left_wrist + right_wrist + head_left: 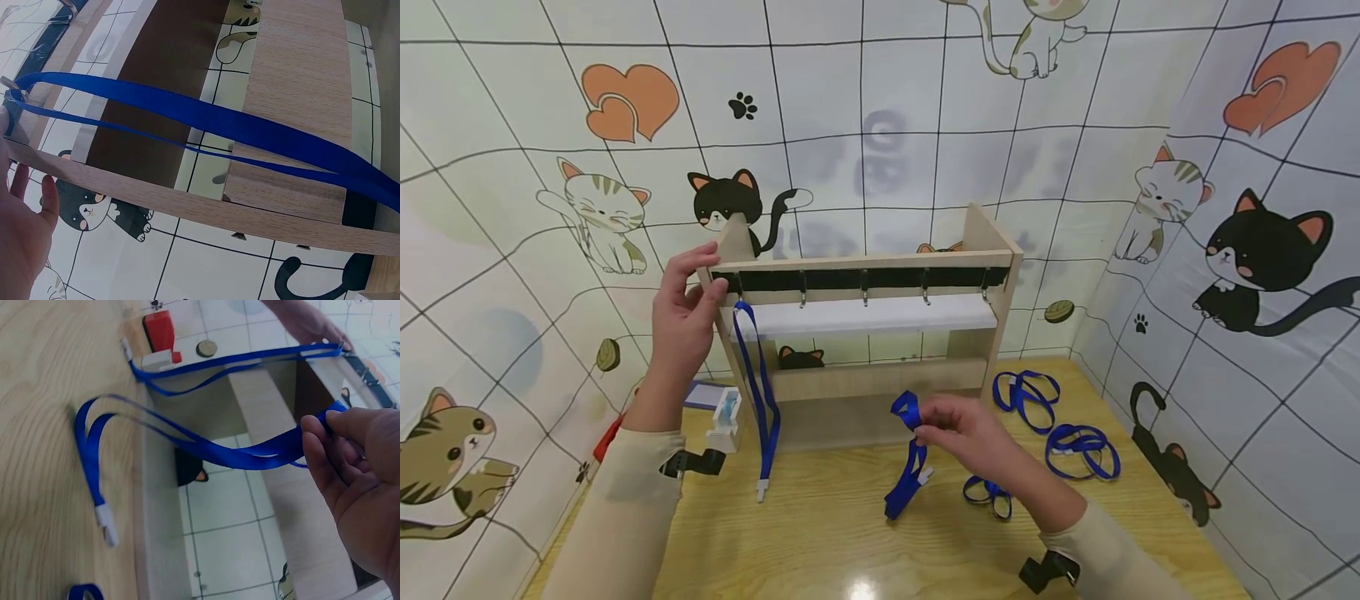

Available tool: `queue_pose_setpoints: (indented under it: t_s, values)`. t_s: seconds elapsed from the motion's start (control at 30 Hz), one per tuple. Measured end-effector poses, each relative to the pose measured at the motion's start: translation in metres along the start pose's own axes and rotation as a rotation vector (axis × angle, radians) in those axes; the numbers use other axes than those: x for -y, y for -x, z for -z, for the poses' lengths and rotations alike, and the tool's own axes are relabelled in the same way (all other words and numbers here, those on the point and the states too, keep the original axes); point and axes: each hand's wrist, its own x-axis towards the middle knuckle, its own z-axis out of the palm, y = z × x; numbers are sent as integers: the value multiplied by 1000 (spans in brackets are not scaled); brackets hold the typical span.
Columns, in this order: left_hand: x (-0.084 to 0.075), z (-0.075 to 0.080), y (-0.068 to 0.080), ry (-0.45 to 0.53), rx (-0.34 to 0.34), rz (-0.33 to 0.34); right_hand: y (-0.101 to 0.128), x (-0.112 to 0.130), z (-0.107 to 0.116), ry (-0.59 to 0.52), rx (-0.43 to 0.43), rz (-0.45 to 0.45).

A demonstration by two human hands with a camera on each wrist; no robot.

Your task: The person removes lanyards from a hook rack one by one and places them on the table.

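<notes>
Both hands are at work around a small light-wood rack with a black strip of metal hooks (865, 279), which stands at the 12 o'clock end of the wooden worktop (820, 533). Left hand (683, 312) rests against the rack's upper left corner at about 10 o'clock, its fingers fairly straight along the top rail and its thumb laid on the front beside the first hook; it grips nothing. From that first hook a blue fabric lanyard with a white end clip (760, 392) hangs down the front of the rack, its clip just off the worktop; in the left wrist view the same hung strap (206, 125) runs as a doubled band across the rack's frame. Right hand (966, 437) hovers in front of the rack's lower shelf at about 5 o'clock, fingers and thumb pinched on the folded top of a second blue lanyard (910, 458). Its loop droops to the worktop, and in the right wrist view its white clip (106, 524) lies on the wood. Three more loose blue lanyards (1052, 425) lie coiled on the worktop at 3 o'clock, near the right hand but apart from it. At 9 o'clock, beside the rack's left foot, sit a small white-and-blue holder (726, 417) and a red object (608, 437), partly hidden by the left forearm.
</notes>
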Motion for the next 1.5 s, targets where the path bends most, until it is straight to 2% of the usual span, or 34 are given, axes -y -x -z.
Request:
queue_pose_setpoints:
  t_s: [0.33, 0.47, 0.6, 0.73, 1.3, 1.5]
  values:
    - [-1, -1, 0, -3, 2, 4, 8, -32, 9, 141, 99, -67]
    - [0, -1, 1, 0, -3, 1, 7, -44, 10, 167, 115, -36]
    - [1, 0, 1, 12, -2, 5, 5, -58, 9, 238, 114, 3]
    - [0, 0, 2, 15, 1, 14, 3, -72, 4, 281, 115, 11]
    - [1, 0, 2, -14, 3, 17, -6, -104, -21, 195, 170, 52]
    - [1, -1, 1, -3, -1, 12, -8, -116, -27, 214, 219, 67]
